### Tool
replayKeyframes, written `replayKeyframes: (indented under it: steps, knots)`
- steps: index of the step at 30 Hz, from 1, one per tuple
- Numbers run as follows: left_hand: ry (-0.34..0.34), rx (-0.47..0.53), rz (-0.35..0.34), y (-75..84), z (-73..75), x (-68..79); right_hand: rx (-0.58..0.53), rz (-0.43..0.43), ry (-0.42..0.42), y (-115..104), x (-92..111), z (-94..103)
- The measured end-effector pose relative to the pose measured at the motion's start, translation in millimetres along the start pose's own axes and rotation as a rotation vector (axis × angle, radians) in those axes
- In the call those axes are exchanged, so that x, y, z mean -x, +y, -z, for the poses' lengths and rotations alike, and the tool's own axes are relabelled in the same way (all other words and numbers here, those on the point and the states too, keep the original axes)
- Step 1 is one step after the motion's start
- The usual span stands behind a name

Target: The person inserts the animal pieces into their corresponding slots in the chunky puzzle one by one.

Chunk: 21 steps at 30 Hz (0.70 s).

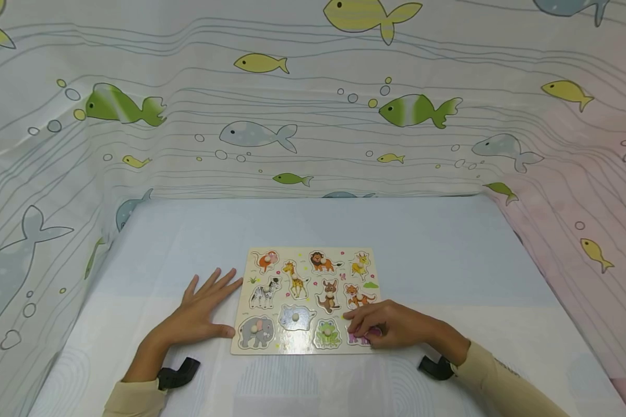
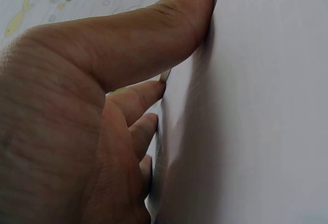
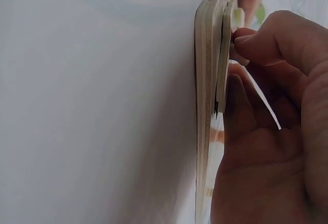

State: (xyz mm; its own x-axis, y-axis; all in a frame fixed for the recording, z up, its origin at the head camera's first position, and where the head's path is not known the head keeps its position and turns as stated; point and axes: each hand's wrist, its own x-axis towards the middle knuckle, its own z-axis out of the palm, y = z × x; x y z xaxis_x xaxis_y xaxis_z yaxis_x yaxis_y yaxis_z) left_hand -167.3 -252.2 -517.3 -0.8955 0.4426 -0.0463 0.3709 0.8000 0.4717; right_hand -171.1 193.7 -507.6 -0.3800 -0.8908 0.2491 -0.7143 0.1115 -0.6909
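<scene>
A wooden animal puzzle board (image 1: 294, 343) lies flat on the table. Near its lower right corner my right hand (image 1: 396, 324) pinches a purple puzzle piece (image 1: 358, 339), mostly covered by the fingers, so its animal cannot be told. Seen edge-on in the right wrist view, that piece (image 3: 224, 75) stands slightly proud of the board's face. My left hand (image 1: 200, 313) rests at the board's left edge with fingers spread; its thumb reaches the edge by the elephant piece (image 1: 266, 339). To the left of the purple piece sits the frog piece (image 1: 327, 334).
Other knobbed pieces fill the board, among them a zebra (image 1: 263, 294), a giraffe (image 1: 294, 278) and a lion (image 1: 322, 263). A pale cloth covers the table (image 1: 313, 223). Fish-printed curtains (image 1: 323, 98) hang behind and at both sides. Each wrist wears a black camera mount (image 1: 179, 373).
</scene>
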Motion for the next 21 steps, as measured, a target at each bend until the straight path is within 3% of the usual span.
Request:
replayKeyframes:
  steps: [13,21]
  knots:
    - [-0.015,-0.011,0.015,-1.0,0.3,-1.0,-0.004,0.001,0.005,-0.8,-0.2,1.2]
    - [-0.022,-0.002,0.023,0.1,0.9,-1.1,-0.03,-0.053,-0.012,-0.9,1.7,0.5]
